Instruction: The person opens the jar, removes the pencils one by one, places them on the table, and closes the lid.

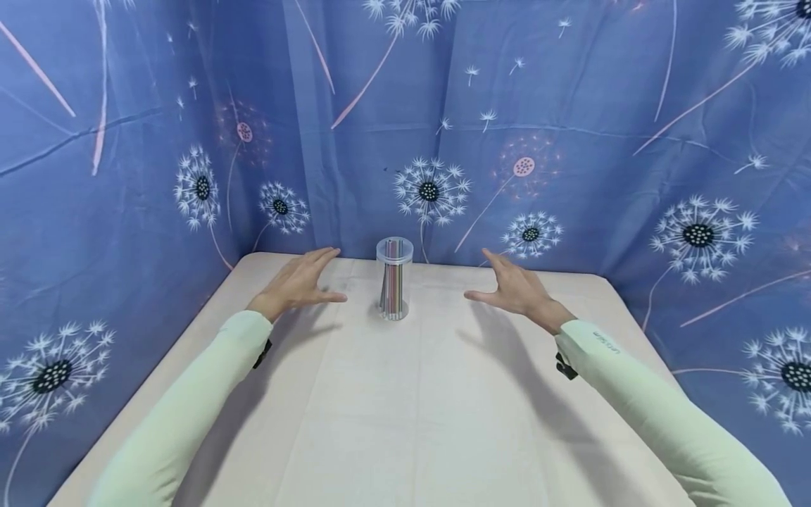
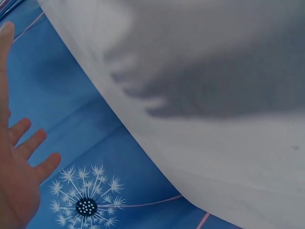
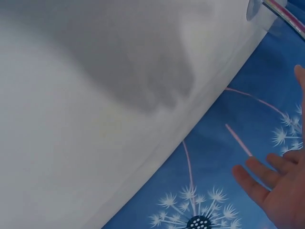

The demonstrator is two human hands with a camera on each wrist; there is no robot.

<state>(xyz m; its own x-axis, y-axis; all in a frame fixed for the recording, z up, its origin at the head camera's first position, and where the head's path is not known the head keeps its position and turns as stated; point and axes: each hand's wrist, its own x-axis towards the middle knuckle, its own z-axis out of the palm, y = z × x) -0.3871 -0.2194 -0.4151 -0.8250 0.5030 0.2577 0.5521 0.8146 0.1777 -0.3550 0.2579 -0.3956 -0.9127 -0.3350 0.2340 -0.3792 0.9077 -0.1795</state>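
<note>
A clear cylindrical container [image 1: 407,285] stands upright near the back of the table. Several thin, striped, multicoloured sticks [image 1: 394,289] lean inside it. To its left my left hand [image 1: 298,282] hovers over the cloth, fingers extended and thumb spread apart, holding nothing. On the container's other side, my right hand [image 1: 516,287] mirrors it, also spread, bare and apart from the container. The right wrist view catches the sticks [image 3: 286,16] in the container at its top right corner. In the left wrist view the left hand [image 2: 21,176] shows with separated fingers.
A pale cloth covers the table [image 1: 405,408], and shadows of both hands fall on it. Blue curtains [image 1: 374,162] with a dandelion print hang behind the table and along its sides. Both forearms wear pale green sleeves [image 1: 190,401], with a dark strap at each wrist.
</note>
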